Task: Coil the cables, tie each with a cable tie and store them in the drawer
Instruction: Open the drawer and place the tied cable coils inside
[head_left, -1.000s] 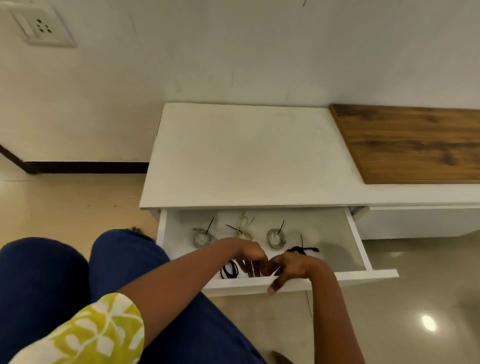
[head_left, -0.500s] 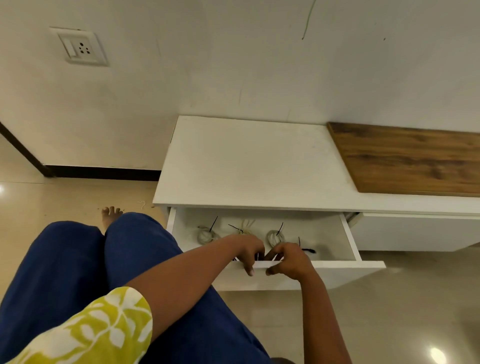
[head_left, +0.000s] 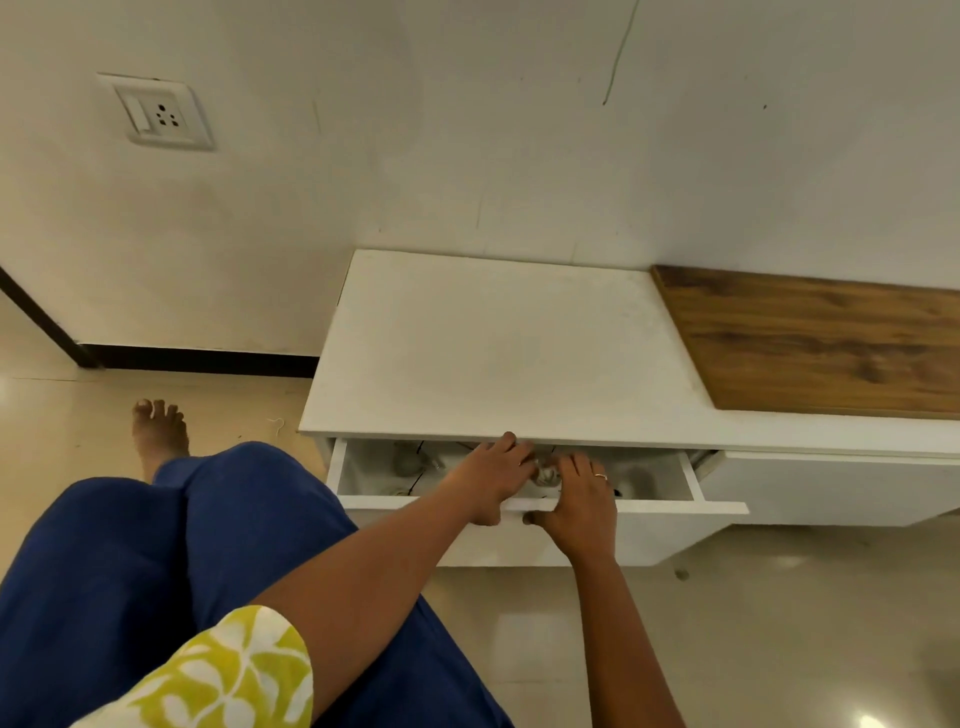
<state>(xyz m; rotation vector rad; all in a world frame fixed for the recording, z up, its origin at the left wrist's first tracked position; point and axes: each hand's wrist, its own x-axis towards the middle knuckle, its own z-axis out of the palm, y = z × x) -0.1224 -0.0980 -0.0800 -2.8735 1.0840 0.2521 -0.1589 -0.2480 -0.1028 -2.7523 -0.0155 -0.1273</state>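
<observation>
A white drawer (head_left: 670, 508) stands part-open under the front lip of a low white cabinet top (head_left: 498, 353), its front panel running from about 9 o'clock to 3 o'clock across the middle of the view; both of the person's hands lie on its top front edge, side by side near the centre; the left hand (head_left: 491, 480) drapes over the edge with fingers reaching up to touch the cabinet lip at 12 o'clock and its thumb curled down the front face, holding nothing but the panel; the right hand (head_left: 579, 501), just to its 3 o'clock, hooks its fingers over the same edge into the drawer, thumb pressed on the front face, a ring on one finger; inside the drawer, coiled pale cables (head_left: 410, 462) with thin black cable ties lie toward the 9 o'clock end, blurred and half in shadow, and another coil (head_left: 548, 474) shows in the gap between the two hands; a wooden panel (head_left: 831, 348) covers the cabinet top at 2 o'clock; a wall socket (head_left: 158, 111) sits at 10 o'clock; blue-trousered knees (head_left: 156, 561) fill 8 o'clock, with a bare foot (head_left: 158, 434) on the tiled floor beyond them.
</observation>
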